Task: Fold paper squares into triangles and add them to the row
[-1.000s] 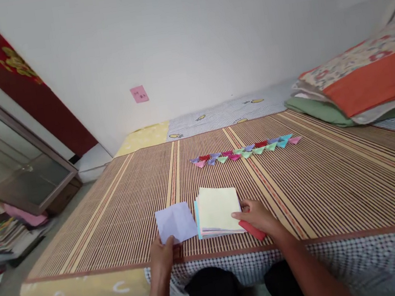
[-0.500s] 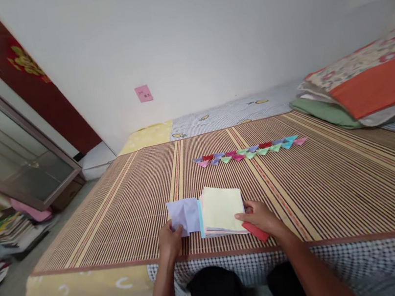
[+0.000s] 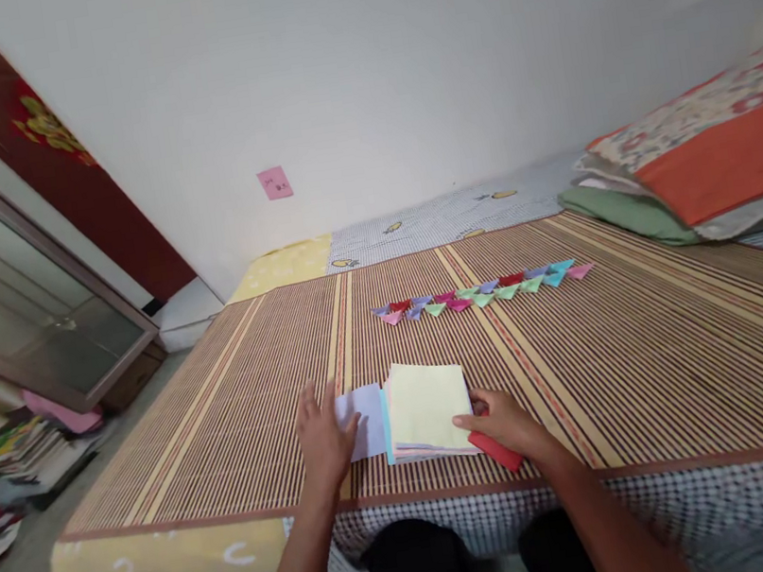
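Note:
A stack of square coloured paper (image 3: 429,403) lies on the mat near its front edge, a pale yellow sheet on top. My right hand (image 3: 503,423) is closed on the stack's right edge, thumb on top and fingers beneath. Against that hand rests a small red piece (image 3: 496,450), partly covered, that looks like folded paper. To the left, a lavender sheet (image 3: 367,420) reaches out beside a light blue paper edge (image 3: 386,427). My left hand (image 3: 324,433) is open, fingers spread, over the lavender sheet's left side, hiding part of it.
Beyond the stack, a row of small folded paper triangles (image 3: 483,292) in several colours lies on the striped mat (image 3: 241,402). Folded bedding (image 3: 726,148) is piled at the right. A white wall (image 3: 394,83) with a pink note (image 3: 275,183) stands behind.
My left hand has let go of the lavender sheet, and its fingers have spread and moved forward. My right hand keeps its hold on the stack.

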Motion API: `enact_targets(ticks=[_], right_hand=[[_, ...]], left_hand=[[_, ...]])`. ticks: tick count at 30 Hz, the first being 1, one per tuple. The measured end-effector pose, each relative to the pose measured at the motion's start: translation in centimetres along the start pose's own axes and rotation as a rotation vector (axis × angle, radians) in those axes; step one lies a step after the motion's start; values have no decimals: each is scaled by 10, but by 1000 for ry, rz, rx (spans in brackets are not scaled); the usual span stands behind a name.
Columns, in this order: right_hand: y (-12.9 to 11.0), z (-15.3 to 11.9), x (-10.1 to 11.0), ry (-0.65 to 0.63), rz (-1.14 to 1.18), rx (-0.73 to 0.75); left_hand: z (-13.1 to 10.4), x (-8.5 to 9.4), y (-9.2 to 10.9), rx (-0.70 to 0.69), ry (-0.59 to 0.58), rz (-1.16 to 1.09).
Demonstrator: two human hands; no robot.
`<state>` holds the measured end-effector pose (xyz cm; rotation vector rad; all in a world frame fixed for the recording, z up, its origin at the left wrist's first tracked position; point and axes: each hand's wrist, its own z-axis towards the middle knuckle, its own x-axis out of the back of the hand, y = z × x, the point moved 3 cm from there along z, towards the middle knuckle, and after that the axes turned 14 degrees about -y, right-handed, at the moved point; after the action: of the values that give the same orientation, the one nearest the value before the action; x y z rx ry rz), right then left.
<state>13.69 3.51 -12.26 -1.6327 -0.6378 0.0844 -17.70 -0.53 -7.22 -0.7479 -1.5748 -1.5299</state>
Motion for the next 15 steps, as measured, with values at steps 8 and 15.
enact_targets(ticks=[8,15], right_hand=[[6,-1,-4,-5,-11,13],[8,0,-4,-9,-35,22]], left_hand=[[-11,-57,13,-249,-316,148],[3,-39,13,-186,-328,128]])
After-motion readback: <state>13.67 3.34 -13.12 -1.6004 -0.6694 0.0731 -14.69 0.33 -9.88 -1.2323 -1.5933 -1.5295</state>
